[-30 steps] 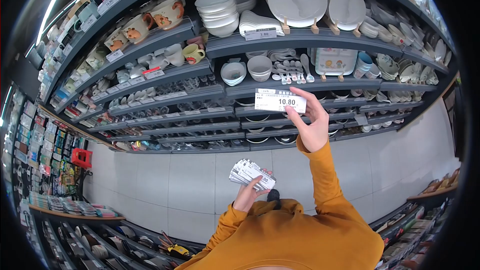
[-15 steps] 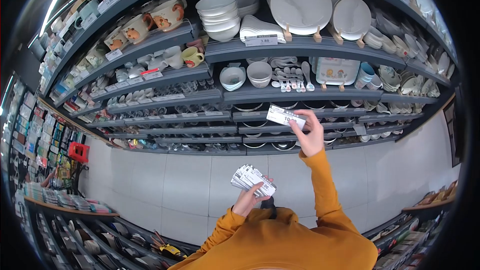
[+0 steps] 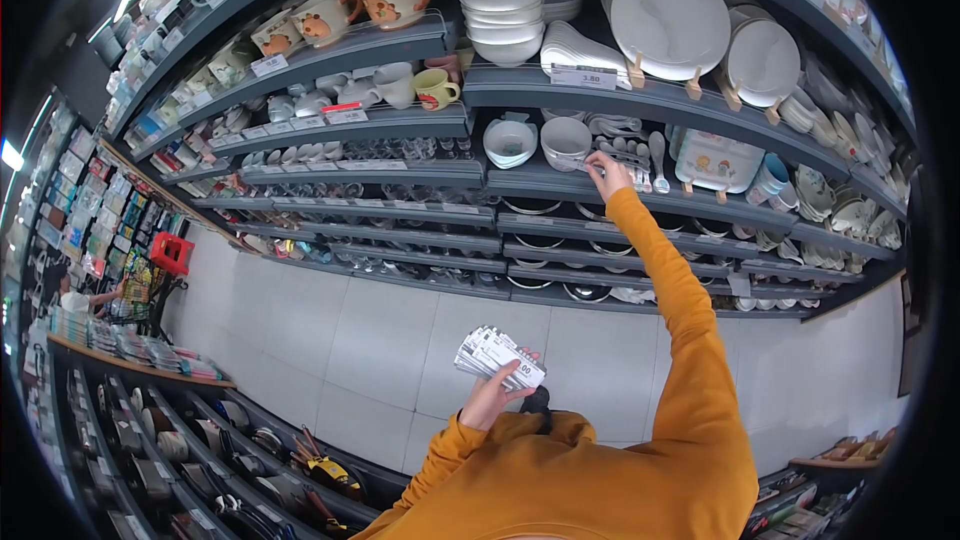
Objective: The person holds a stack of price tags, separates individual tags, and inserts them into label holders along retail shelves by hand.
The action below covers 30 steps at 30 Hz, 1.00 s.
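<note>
My left hand (image 3: 488, 398) holds a fanned stack of printed price tags (image 3: 500, 356) in front of my body, thumb on top. My right hand (image 3: 608, 178) is stretched to the shelf front, fingers pinched together at the edge under the crockery. Whatever sits between those fingertips is too small to make out, and no price tag shows plainly there. Just behind the fingers stands a white bowl (image 3: 566, 143), with a patterned bowl (image 3: 510, 143) to its left. White spoons (image 3: 657, 160) lie to the right of my hand.
Stacked white bowls (image 3: 500, 15) and upright white plates (image 3: 668, 20) fill the shelf above. A decorated tray (image 3: 718, 159) stands to the right. Behind my left side are shelves with a yellow-packaged item (image 3: 333, 473). A red basket (image 3: 171, 253) and another person's arm (image 3: 105, 295) are far left.
My right hand has moved up and forward to the shelf edge; the price tag it held in the open is no longer plainly visible. My left hand keeps its stack. The view has shifted.
</note>
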Tool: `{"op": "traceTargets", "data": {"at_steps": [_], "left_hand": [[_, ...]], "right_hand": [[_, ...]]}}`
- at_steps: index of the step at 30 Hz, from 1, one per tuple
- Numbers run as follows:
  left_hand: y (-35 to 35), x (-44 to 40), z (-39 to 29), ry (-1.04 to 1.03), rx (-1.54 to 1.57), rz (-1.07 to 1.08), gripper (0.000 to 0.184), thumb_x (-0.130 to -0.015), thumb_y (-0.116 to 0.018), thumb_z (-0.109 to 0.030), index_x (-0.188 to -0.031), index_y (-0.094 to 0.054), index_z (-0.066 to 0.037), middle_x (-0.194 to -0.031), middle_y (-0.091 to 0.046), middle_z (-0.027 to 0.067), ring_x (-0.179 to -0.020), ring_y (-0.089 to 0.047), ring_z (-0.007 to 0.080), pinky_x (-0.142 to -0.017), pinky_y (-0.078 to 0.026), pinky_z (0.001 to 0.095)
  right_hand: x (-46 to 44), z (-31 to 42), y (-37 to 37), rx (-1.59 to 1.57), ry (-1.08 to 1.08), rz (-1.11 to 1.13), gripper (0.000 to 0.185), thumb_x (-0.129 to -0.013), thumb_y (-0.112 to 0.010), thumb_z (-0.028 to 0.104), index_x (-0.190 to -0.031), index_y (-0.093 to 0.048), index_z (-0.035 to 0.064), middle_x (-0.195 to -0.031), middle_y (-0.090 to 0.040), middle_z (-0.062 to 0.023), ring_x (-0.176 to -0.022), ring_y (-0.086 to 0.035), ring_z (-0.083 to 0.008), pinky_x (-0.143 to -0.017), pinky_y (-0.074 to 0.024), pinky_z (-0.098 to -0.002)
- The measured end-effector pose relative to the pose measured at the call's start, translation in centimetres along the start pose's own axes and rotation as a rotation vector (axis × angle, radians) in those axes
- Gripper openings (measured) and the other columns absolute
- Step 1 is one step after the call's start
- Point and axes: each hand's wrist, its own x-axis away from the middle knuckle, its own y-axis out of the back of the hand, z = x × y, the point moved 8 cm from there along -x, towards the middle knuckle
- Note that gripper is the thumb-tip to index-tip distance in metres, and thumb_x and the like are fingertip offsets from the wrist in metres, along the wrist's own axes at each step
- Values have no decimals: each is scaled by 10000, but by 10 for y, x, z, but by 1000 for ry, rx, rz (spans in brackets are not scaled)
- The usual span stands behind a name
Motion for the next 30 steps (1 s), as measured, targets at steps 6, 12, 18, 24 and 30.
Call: {"op": "traceTargets", "data": {"at_steps": [6, 12, 18, 24, 30], "left_hand": [[20, 1, -1, -33, 41, -67, 409, -926, -521, -202, -1305, -453, -63, -1267, -567, 102, -1101, -569, 174, -822, -511, 321], [20, 1, -11, -50, 49, -66, 401, -925, -524, -197, -1298, -459, -64, -1263, -567, 96, -1104, -568, 175, -823, -515, 319], [22, -3, -14, -52, 43, -56, 401, -928, -525, -197, -1298, -453, -61, -1258, -568, 100, -1099, -572, 178, -826, -519, 319], [21, -8, -17, -47, 29, -42, 383, -929, -527, -181, -1285, -464, -55, -1251, -570, 110, -1100, -576, 190, -819, -530, 329], [12, -9, -19, -56, -15, 0, 369, -940, -538, -203, -1269, -488, -43, -1216, -598, 96, -1034, -613, 172, -750, -547, 289]], "right_hand": [[-14, -14, -33, -75, 40, 200, 169, -860, -633, 197, -978, -617, 77, -936, -683, -117, -915, -648, -298, -805, -489, -381], [-17, -20, -41, -108, 54, 256, 186, -871, -615, 223, -1005, -632, 95, -976, -684, -123, -952, -636, -318, -815, -484, -394], [-12, -10, -30, 199, 70, 283, 212, -885, -576, 276, -974, -694, 124, -984, -676, -127, -939, -626, -330, -802, -501, -411], [4, -4, -41, 292, 203, 279, 244, -902, -527, 267, -1061, -669, 148, -986, -637, -103, -920, -613, -317, -782, -503, -433], [36, 52, -7, 121, 344, 10, 412, -875, -586, 172, -1283, -531, 148, -1172, -550, -121, -1101, -508, -315, -903, -454, -388]]}}
